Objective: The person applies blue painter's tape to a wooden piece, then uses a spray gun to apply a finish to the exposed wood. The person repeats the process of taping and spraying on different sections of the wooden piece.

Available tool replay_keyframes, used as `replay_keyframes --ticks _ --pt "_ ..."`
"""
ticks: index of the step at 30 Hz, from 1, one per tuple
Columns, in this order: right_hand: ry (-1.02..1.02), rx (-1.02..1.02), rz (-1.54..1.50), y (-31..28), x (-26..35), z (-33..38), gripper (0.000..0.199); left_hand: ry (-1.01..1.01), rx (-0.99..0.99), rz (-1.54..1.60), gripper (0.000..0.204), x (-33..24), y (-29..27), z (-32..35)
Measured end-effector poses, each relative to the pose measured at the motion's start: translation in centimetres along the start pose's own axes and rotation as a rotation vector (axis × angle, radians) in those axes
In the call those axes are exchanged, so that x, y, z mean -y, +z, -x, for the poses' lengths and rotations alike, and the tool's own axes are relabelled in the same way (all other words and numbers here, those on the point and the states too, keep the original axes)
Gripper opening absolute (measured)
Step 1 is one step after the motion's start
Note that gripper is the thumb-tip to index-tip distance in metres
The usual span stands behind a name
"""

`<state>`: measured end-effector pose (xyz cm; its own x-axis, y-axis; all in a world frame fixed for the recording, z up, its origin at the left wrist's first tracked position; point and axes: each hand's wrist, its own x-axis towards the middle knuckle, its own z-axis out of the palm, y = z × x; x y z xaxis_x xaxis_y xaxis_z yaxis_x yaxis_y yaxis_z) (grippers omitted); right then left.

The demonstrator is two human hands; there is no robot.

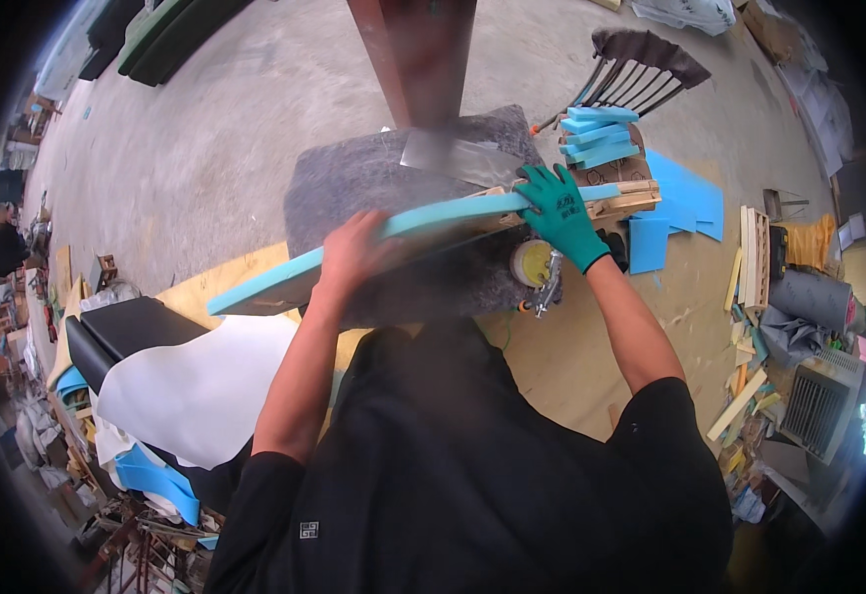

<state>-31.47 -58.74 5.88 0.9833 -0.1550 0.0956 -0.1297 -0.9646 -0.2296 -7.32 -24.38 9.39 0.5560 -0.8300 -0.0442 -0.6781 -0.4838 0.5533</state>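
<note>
A long, slightly curved panel with light blue foam (453,211) along its upper edge stretches across in front of me, its left end nearer and lower. Its right end shows bare wooden framing (623,201). My bare left hand (354,246), blurred by motion, is closed over the foam left of the middle. My right hand (560,213), in a green glove, grips the foam near the right end. Just below the right hand are a metal spray gun (550,287) and a round yellowish container (530,263). The panel's underside is mostly hidden.
A dark cloth-covered work surface (319,188) lies beneath the panel, with a reddish-brown post (415,59) beyond it. Blue foam strips (596,139) are stacked at the right, near blue sheets (675,203) and a dark slatted frame (641,74). White material (195,391) drapes at the left.
</note>
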Motion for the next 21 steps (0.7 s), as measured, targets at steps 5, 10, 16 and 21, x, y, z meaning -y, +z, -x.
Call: replay_keyframes --ticks 5,10,16,21 --pt "-0.012 -0.097 -0.103 -2.0 -0.9 -1.8 0.048 -0.014 0.068 -0.031 0.051 -1.1 0.8 -1.1" --pt "-0.061 0.008 -0.128 -3.0 -2.2 -3.1 0.053 -0.006 0.080 -0.039 0.051 -2.4 1.5 -1.8" --pt "-0.014 0.177 -0.110 -2.7 -2.3 -4.1 0.046 -0.013 0.108 -0.053 0.050 -3.5 1.5 -2.8" --pt "-0.019 0.135 -0.097 -1.3 -2.3 -4.1 0.043 0.006 0.097 -0.055 0.049 -3.5 1.6 -3.3"
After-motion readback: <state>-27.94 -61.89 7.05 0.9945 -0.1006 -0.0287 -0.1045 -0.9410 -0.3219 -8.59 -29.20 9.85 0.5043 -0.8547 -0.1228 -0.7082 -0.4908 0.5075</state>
